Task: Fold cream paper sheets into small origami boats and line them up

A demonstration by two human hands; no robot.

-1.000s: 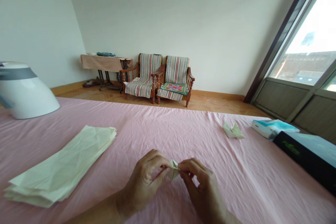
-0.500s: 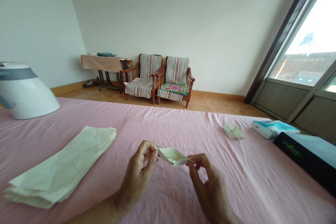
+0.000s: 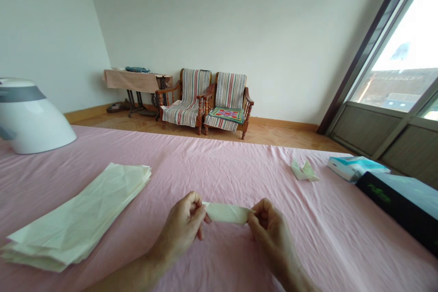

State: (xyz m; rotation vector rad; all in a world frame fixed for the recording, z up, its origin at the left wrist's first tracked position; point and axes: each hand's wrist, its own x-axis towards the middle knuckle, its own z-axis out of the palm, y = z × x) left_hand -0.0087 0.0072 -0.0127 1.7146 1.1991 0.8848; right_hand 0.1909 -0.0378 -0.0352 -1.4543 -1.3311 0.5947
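Observation:
A small folded piece of pale yellow paper is stretched flat between my two hands, low over the pink cloth. My left hand pinches its left end with thumb and fingers closed. My right hand pinches its right end the same way. A stack of pale yellow paper sheets lies on the cloth to my left. A finished folded paper shape rests farther off to the right.
A white and grey appliance stands at the far left of the cloth. A light blue box and a black box lie at the right edge. Two striped wooden chairs and a small table stand against the far wall.
My hands have drawn apart, pulling the bunched paper out into a flat strip, and have lowered it nearer the cloth.

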